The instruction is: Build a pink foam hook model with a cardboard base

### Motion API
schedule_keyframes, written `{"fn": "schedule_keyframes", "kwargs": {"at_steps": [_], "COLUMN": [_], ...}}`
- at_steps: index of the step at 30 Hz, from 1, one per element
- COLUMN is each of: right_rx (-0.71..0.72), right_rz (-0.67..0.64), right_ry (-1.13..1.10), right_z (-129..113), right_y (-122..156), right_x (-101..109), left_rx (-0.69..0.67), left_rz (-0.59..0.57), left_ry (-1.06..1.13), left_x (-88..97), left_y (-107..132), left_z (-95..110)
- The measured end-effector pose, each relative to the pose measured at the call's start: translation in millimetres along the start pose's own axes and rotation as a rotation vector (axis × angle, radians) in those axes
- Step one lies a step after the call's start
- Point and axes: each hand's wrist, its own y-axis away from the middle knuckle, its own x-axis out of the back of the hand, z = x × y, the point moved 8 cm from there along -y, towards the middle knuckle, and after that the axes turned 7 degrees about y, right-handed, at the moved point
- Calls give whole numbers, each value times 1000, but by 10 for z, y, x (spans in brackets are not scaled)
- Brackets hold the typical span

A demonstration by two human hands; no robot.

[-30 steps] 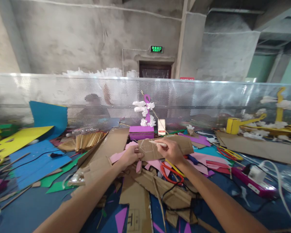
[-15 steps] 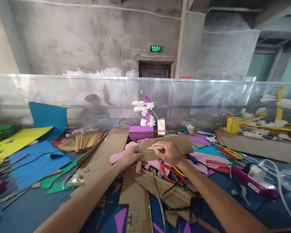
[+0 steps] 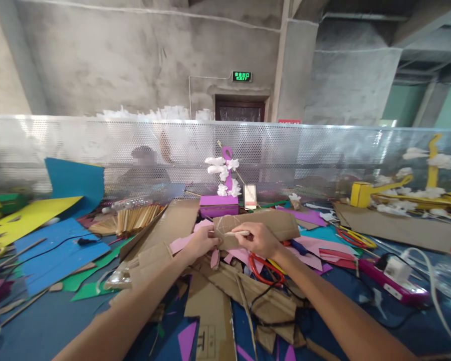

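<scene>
My left hand (image 3: 203, 240) is closed on the left edge of a brown cardboard piece (image 3: 274, 225). Light lines forming angular shapes are drawn on the cardboard's left part. My right hand (image 3: 261, 239) pinches a pale, pointed pencil (image 3: 242, 233), its tip pointing left, at or just above the lines. Pink foam scraps (image 3: 182, 243) lie beside and under my left hand. Below my right hand are scissors with red-orange handles (image 3: 265, 268), partly covered. Behind the cardboard stands a purple box (image 3: 218, 205) with a purple curved stem and white tufts.
Cardboard scraps (image 3: 212, 311) cover the table in front. On the right lie a magenta power strip (image 3: 394, 286) with cables and yellow models (image 3: 361, 193). To the left are blue sheets (image 3: 60, 250) and wooden sticks (image 3: 139, 219). A perforated metal partition (image 3: 188, 145) stands behind.
My right hand and the pencil have shifted slightly left and down over the cardboard. My left hand and the cardboard look the same.
</scene>
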Motion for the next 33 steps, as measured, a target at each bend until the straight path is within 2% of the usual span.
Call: {"fn": "schedule_keyframes", "kwargs": {"at_steps": [6, 9, 12, 14, 19, 24, 28, 33], "right_rx": [-99, -102, -43, -9, -33, -102, -162, -277], "right_rz": [245, 292, 222, 165, 134, 148, -51, -274], "right_ry": [12, 39, -5, -31, -10, -25, 49, 309], "right_z": [163, 212, 205, 196, 260, 434, 570, 627], "right_y": [32, 65, 72, 71, 67, 70, 53, 76], "right_x": [373, 523, 565, 564, 578, 651, 559, 351], "left_rx": [53, 53, 36, 22, -24, -98, -131, -115], "left_rz": [5, 102, 286, 362, 430, 558, 594, 537], "left_ry": [191, 337, 411, 447, 520, 550, 583, 543], "left_x": [-8, 102, 300, 391, 484, 619, 686, 667], "left_y": [25, -1, -26, -40, -56, -14, 5, -13], "left_z": [31, 58, 71, 80, 116, 188, 242, 226]}}
